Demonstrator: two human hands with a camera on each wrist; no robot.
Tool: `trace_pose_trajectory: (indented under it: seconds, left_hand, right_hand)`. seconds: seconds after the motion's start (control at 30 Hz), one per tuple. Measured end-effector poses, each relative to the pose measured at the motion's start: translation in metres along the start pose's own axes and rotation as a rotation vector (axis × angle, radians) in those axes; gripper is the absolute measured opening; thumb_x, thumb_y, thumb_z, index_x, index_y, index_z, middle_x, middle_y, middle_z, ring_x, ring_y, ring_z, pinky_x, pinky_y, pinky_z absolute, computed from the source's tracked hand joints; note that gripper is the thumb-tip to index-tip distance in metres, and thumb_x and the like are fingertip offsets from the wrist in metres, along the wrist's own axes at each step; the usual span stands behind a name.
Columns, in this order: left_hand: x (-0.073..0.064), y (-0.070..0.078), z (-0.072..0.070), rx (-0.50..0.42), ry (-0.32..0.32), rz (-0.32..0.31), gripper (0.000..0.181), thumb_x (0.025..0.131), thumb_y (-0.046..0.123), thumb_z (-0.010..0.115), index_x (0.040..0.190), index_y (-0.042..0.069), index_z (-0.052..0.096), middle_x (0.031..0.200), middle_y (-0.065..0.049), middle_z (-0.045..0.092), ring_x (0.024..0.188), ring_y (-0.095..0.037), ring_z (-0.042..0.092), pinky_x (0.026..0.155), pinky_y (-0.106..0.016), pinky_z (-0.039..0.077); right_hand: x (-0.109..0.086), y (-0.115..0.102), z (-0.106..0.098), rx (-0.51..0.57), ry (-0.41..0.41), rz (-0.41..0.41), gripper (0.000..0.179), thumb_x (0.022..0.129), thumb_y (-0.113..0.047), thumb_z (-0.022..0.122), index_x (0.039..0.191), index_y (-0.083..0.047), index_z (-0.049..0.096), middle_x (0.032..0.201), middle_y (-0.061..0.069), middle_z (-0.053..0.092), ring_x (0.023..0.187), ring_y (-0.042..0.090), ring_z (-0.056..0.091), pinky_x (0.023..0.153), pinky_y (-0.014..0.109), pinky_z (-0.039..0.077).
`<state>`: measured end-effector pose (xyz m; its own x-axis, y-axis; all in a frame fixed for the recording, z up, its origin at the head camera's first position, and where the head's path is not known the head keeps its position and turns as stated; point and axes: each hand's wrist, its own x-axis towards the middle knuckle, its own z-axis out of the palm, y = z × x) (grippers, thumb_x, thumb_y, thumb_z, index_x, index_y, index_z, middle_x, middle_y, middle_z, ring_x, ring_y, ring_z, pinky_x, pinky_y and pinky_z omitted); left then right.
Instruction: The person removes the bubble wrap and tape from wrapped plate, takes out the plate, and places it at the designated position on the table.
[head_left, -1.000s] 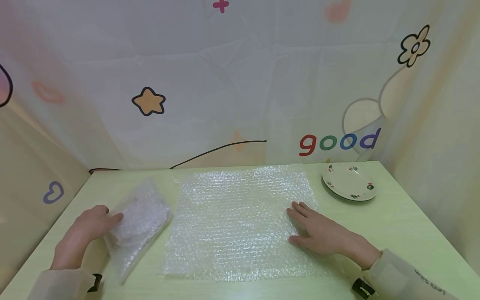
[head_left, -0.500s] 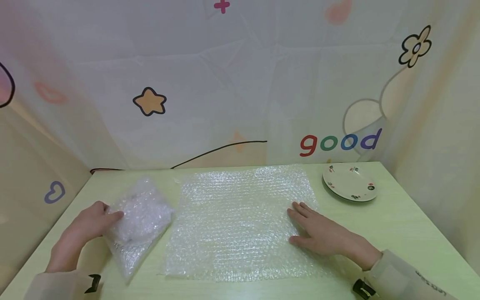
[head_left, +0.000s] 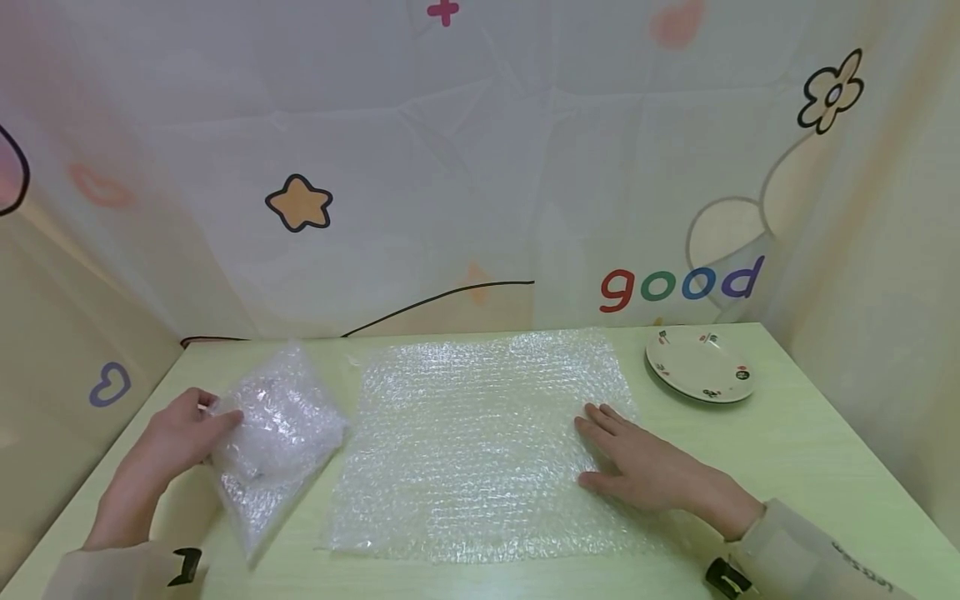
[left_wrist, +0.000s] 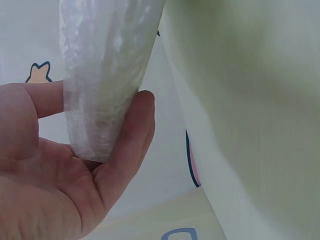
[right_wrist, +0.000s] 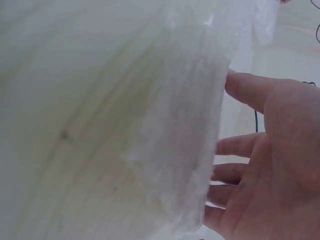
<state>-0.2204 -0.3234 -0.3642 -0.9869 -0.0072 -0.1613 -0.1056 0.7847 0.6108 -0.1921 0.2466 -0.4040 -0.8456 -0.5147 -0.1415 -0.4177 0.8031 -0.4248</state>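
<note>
On the left of the head view, my left hand [head_left: 178, 435] pinches the left edge of a bubble-wrapped bundle [head_left: 288, 425], thumb on top and fingers beneath. The bundle is folded to points at its far and near ends, and a roundish outline shows through the wrap. In the left wrist view, thumb and fingers sit on either face of the wrapped bundle [left_wrist: 107, 75]. A flat sheet of bubble wrap [head_left: 472, 450] lies mid-table. Over its right edge rests my right hand [head_left: 652, 462], fingers straight and spread, also against the sheet's edge [right_wrist: 192, 125] in the right wrist view.
A white plate [head_left: 697, 362] with small printed motifs lies at the back right of the pale green table [head_left: 795, 467]; a second rim shows under it. Printed cloth [head_left: 450, 183] hangs behind and at both sides of the table.
My left hand has shifted slightly and raised the bundle's left side, so the bundle has turned and tilted a little. The right hand, the flat sheet and the plate stay where they were.
</note>
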Motion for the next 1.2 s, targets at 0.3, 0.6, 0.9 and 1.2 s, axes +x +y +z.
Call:
trace_pose_trajectory:
  seconds: [0.3,0.6,0.9,1.2]
  left_hand:
    - [-0.004,0.004,-0.003,0.007,0.095,0.028,0.061,0.106,0.037,0.051,0.131,-0.018,0.041,0.118,-0.036,0.058,0.095,-0.037,0.064,0.070,-0.036,0.051]
    - [-0.009,0.012,-0.009,-0.001,0.135,0.041,0.058,0.107,0.036,0.051,0.131,-0.016,0.042,0.108,-0.030,0.062,0.090,-0.033,0.062,0.068,-0.036,0.049]
    - [-0.013,0.022,-0.005,-0.056,0.130,0.061,0.055,0.107,0.033,0.052,0.131,-0.016,0.043,0.105,-0.026,0.065,0.084,-0.025,0.062,0.068,-0.035,0.051]
    - [-0.012,0.033,0.003,-0.121,0.084,0.082,0.049,0.107,0.031,0.051,0.130,-0.012,0.044,0.108,-0.025,0.066,0.084,-0.021,0.063,0.070,-0.034,0.053]
  right_hand:
    - [-0.001,0.000,0.000,0.005,0.002,-0.001,0.079,0.101,-0.047,0.063,0.158,0.000,0.035,0.166,0.024,0.019,0.152,0.045,0.016,0.118,0.061,0.023]
    - [0.000,0.001,0.000,0.011,-0.006,0.003,0.080,0.100,-0.048,0.064,0.159,-0.001,0.034,0.167,0.023,0.019,0.152,0.044,0.016,0.118,0.061,0.023]
    - [0.000,0.001,0.000,0.005,-0.005,0.001,0.080,0.100,-0.047,0.065,0.159,-0.001,0.035,0.166,0.023,0.020,0.152,0.045,0.017,0.117,0.061,0.025]
    - [0.000,0.000,0.000,0.003,0.000,0.001,0.079,0.100,-0.045,0.065,0.159,-0.001,0.035,0.167,0.023,0.019,0.152,0.044,0.016,0.118,0.061,0.023]
